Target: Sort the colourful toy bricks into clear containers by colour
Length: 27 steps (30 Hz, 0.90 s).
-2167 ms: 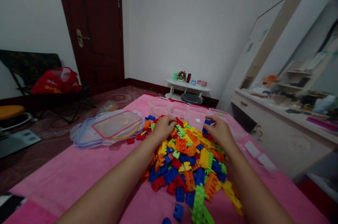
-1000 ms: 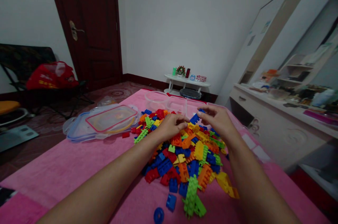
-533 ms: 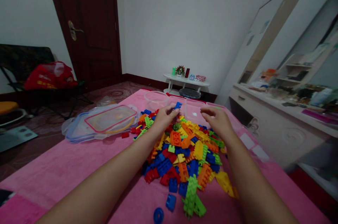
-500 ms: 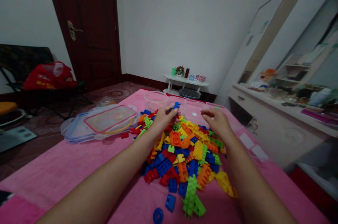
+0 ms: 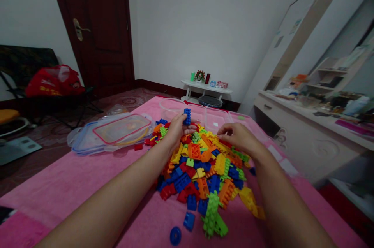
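A heap of coloured plastic building blocks (image 5: 204, 170) lies on a pink cloth (image 5: 87, 185). My left hand (image 5: 177, 129) is at the heap's far left edge, fingers pinched on a blue block (image 5: 187, 116) held upright above the pile. My right hand (image 5: 238, 136) rests on the heap's far right side, fingers curled down among the blocks; what they grip is hidden. Behind the heap stand clear plastic containers (image 5: 204, 113).
Stacked clear lids (image 5: 117, 131) lie to the left on the cloth. A loose blue wheel (image 5: 175, 236) sits near the front edge. A white low table (image 5: 206, 88), a dark door (image 5: 96, 26), a folding chair with a red bag (image 5: 52, 80) and a dresser (image 5: 306, 127) surround the bed.
My left hand has taken a blue block and lifted it upright above the pile. My right hand has dropped back onto the heap's far right side.
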Tool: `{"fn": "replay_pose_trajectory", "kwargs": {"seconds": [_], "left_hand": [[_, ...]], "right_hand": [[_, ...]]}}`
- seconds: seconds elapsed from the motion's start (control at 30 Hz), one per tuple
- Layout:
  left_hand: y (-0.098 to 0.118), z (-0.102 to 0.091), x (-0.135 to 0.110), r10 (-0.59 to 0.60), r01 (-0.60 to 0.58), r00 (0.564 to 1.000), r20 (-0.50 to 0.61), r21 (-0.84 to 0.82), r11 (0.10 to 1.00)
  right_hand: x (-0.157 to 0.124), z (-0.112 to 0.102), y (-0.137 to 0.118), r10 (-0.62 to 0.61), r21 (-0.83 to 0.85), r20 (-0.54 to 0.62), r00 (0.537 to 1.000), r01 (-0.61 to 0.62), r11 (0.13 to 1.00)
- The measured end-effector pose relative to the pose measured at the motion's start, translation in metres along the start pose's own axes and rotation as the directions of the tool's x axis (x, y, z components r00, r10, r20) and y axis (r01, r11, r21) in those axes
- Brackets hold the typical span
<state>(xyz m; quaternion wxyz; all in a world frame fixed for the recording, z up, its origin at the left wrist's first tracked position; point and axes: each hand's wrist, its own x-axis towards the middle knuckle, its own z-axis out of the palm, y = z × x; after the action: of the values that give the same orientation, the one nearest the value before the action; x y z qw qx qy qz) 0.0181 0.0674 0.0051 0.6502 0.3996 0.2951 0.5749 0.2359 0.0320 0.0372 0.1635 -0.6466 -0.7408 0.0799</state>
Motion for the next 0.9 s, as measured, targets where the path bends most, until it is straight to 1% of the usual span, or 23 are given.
{"fn": "replay_pose_trajectory", "kwargs": {"seconds": [0.07, 0.13, 0.2, 0.23, 0.33, 0.4, 0.43, 0.5, 0.53, 0.57, 0.63, 0.67, 0.73, 0.8, 0.83, 0.87, 0.9], "left_hand": [[0.002, -0.001, 0.001, -0.032, 0.031, 0.999, -0.020, -0.063, 0.998], [0.003, -0.003, 0.002, -0.049, 0.047, 0.999, -0.022, -0.072, 0.996], [0.002, -0.004, 0.002, -0.027, 0.026, 1.000, -0.008, -0.031, 0.999], [0.002, -0.003, 0.002, -0.009, 0.009, 1.000, -0.001, 0.001, 1.000], [0.001, -0.001, -0.001, 0.034, -0.034, 0.999, 0.003, 0.107, 0.994], [0.002, 0.002, -0.003, 0.059, -0.061, 0.998, 0.019, 0.172, 0.983], [0.003, 0.003, -0.004, 0.078, -0.085, 0.996, 0.039, 0.210, 0.974], [0.005, 0.005, -0.005, 0.137, -0.160, 0.986, 0.094, 0.316, 0.935], [0.005, 0.006, -0.005, 0.172, -0.206, 0.978, 0.121, 0.380, 0.902], [0.005, 0.006, -0.005, 0.204, -0.249, 0.968, 0.146, 0.443, 0.861], [0.004, 0.007, -0.004, 0.245, -0.310, 0.951, 0.191, 0.536, 0.785], [0.004, 0.007, -0.004, 0.248, -0.325, 0.946, 0.211, 0.559, 0.763], [0.003, 0.008, -0.004, 0.223, -0.324, 0.945, 0.241, 0.580, 0.748], [0.003, 0.008, -0.005, 0.186, -0.306, 0.948, 0.257, 0.587, 0.749], [0.003, 0.008, -0.006, 0.178, -0.301, 0.949, 0.259, 0.592, 0.748], [0.003, 0.007, -0.006, 0.182, -0.301, 0.950, 0.252, 0.599, 0.742], [0.004, 0.006, -0.006, 0.197, -0.308, 0.950, 0.243, 0.616, 0.725]], "right_hand": [[-0.010, -0.007, -0.018, -0.029, -0.082, 0.133, 0.991, 0.040, 0.996], [-0.017, -0.006, -0.033, 0.010, -0.191, 0.196, 0.981, 0.028, 0.981], [-0.019, 0.000, -0.041, 0.045, -0.273, 0.184, 0.982, 0.007, 0.962], [-0.019, 0.003, -0.043, 0.045, -0.287, 0.169, 0.985, 0.006, 0.958], [-0.014, 0.007, -0.039, 0.027, -0.240, 0.121, 0.992, 0.003, 0.971], [-0.009, 0.006, -0.034, 0.019, -0.137, 0.060, 0.998, -0.010, 0.991], [-0.007, 0.005, -0.032, 0.013, -0.055, 0.024, 1.000, -0.012, 0.998], [-0.005, 0.003, -0.031, 0.019, 0.177, -0.032, 0.999, -0.013, 0.984], [-0.004, 0.003, -0.032, 0.034, 0.312, -0.040, 0.999, -0.019, 0.950], [-0.004, 0.004, -0.033, 0.051, 0.445, -0.032, 0.998, -0.032, 0.895], [-0.004, 0.006, -0.037, 0.082, 0.656, 0.014, 0.997, -0.071, 0.752], [-0.005, 0.007, -0.039, 0.090, 0.725, 0.037, 0.995, -0.088, 0.683], [-0.006, 0.010, -0.043, 0.093, 0.810, 0.066, 0.993, -0.108, 0.576], [-0.006, 0.012, -0.046, 0.088, 0.851, 0.068, 0.994, -0.104, 0.514], [-0.007, 0.013, -0.046, 0.084, 0.858, 0.060, 0.995, -0.095, 0.505], [-0.007, 0.013, -0.046, 0.085, 0.852, 0.046, 0.995, -0.083, 0.517], [-0.006, 0.014, -0.046, 0.088, 0.832, 0.027, 0.996, -0.071, 0.550]]}}
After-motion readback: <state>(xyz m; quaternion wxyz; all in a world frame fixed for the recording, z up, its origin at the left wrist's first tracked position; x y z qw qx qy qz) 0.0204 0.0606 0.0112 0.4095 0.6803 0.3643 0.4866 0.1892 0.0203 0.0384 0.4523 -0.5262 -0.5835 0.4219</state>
